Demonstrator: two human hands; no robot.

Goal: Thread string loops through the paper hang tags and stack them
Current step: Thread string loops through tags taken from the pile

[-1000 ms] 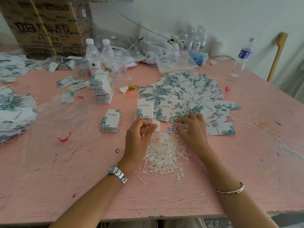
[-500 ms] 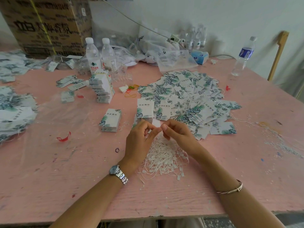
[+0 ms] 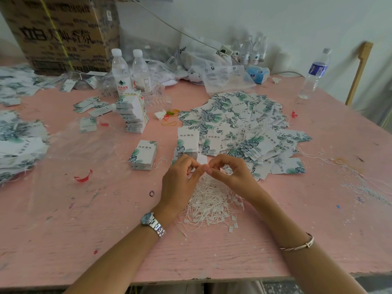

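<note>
My left hand [image 3: 180, 179] and my right hand [image 3: 231, 172] meet fingertip to fingertip above a heap of white string loops [image 3: 212, 206] on the pink table [image 3: 84, 230]. Both pinch something small and white between them, likely a string loop; a hang tag [image 3: 188, 143] with leaf print stands upright just behind the left fingers. A wide spread of threaded leaf-print tags [image 3: 244, 128] lies beyond my right hand. A small neat stack of tags [image 3: 144, 155] sits to the left of my left hand.
A taller tag stack [image 3: 132, 114] and two water bottles [image 3: 129, 73] stand at the back left, before a cardboard box [image 3: 59, 32]. More tags [image 3: 17, 145] lie at the left edge. Another bottle [image 3: 314, 75] stands far right. A red scrap [image 3: 83, 177] lies left.
My right hand came back from the spread of tags toward my left hand; the fingertips of both hands now meet over the string heap.
</note>
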